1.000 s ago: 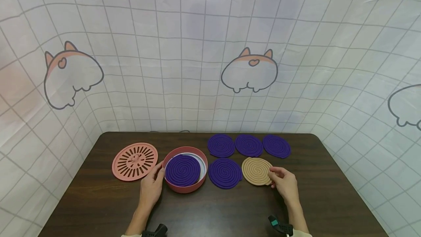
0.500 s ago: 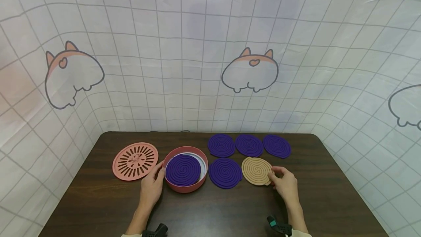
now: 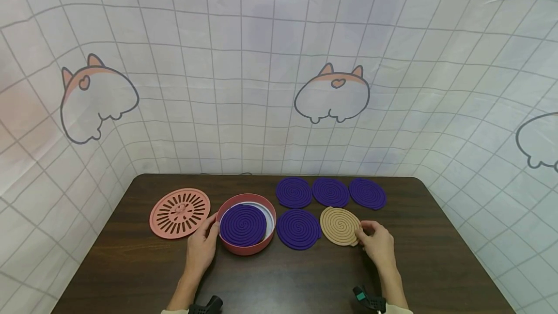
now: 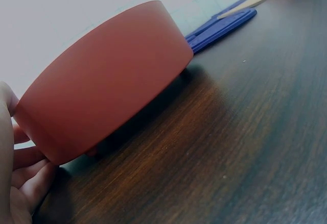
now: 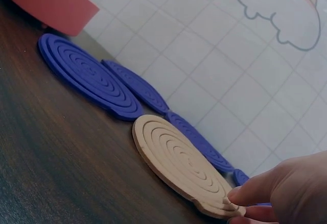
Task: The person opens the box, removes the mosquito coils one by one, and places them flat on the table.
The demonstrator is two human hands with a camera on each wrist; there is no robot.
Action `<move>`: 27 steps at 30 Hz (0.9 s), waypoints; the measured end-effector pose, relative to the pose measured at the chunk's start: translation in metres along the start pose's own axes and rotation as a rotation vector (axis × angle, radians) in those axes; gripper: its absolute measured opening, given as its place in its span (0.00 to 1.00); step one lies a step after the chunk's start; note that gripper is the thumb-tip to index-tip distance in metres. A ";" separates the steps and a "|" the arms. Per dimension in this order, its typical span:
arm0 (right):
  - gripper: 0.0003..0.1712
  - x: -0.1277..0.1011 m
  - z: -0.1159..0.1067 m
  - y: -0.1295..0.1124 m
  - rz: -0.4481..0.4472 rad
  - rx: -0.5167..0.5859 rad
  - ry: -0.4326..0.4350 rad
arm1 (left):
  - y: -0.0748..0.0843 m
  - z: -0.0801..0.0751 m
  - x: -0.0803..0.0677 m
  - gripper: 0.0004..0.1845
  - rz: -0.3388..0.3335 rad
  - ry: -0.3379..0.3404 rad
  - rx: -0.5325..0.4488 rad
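Note:
In the head view my left hand (image 3: 201,247) grips the left side of a round red mosquito coil box (image 3: 245,250). The left wrist view shows its fingers (image 4: 34,175) at the box's lower edge, the thumb higher on the wall. Inside the box a purple mosquito coil (image 3: 242,225) lies over a white lining. Farther right, my right hand (image 3: 379,245) pinches the right edge of a tan mosquito coil (image 3: 340,226) between thumb and fingers. That coil (image 5: 179,157) slants close over the table in the right wrist view.
A pink slotted lid (image 3: 180,213) lies left of the box. One purple coil (image 3: 298,229) sits between box and tan coil. Three more purple coils, the middle one (image 3: 330,193) among them, line the table's back edge. Behind stands a white gridded curtain (image 3: 244,86).
Almost nothing differs. Both hands keep their holds on the box and the tan coil; the whole head view has shifted very slightly.

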State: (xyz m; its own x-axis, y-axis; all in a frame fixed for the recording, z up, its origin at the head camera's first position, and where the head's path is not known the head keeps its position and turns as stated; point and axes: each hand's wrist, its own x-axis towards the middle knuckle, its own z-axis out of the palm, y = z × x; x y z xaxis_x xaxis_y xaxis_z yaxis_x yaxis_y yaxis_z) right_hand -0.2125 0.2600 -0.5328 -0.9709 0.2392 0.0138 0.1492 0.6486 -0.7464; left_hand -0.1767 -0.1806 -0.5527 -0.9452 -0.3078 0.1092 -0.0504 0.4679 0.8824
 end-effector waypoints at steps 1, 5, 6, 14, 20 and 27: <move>0.19 0.000 0.000 0.000 -0.001 0.000 0.001 | 0.000 0.000 0.000 0.23 -0.002 0.000 0.000; 0.19 0.000 -0.001 -0.001 0.002 0.002 0.005 | 0.000 -0.001 0.000 0.23 -0.005 0.000 -0.001; 0.19 0.000 -0.001 -0.001 0.002 0.005 0.008 | 0.000 -0.001 0.000 0.23 -0.006 0.000 -0.002; 0.19 0.000 -0.003 -0.010 -0.044 0.027 0.088 | 0.000 -0.001 0.000 0.23 -0.007 -0.007 -0.002; 0.18 -0.001 -0.004 -0.021 -0.090 0.062 0.136 | 0.000 -0.001 0.000 0.23 -0.006 -0.006 -0.004; 0.16 0.000 -0.005 -0.035 -0.137 0.060 0.190 | -0.002 -0.001 0.001 0.24 -0.007 -0.006 -0.001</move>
State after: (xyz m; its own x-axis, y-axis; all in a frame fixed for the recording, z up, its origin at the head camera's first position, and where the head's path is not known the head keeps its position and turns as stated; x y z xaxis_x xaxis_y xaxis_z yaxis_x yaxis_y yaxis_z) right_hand -0.2170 0.2409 -0.5030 -0.9276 0.2878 0.2381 0.0020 0.6413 -0.7673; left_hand -0.1773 -0.1825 -0.5546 -0.9466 -0.3062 0.1009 -0.0563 0.4653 0.8834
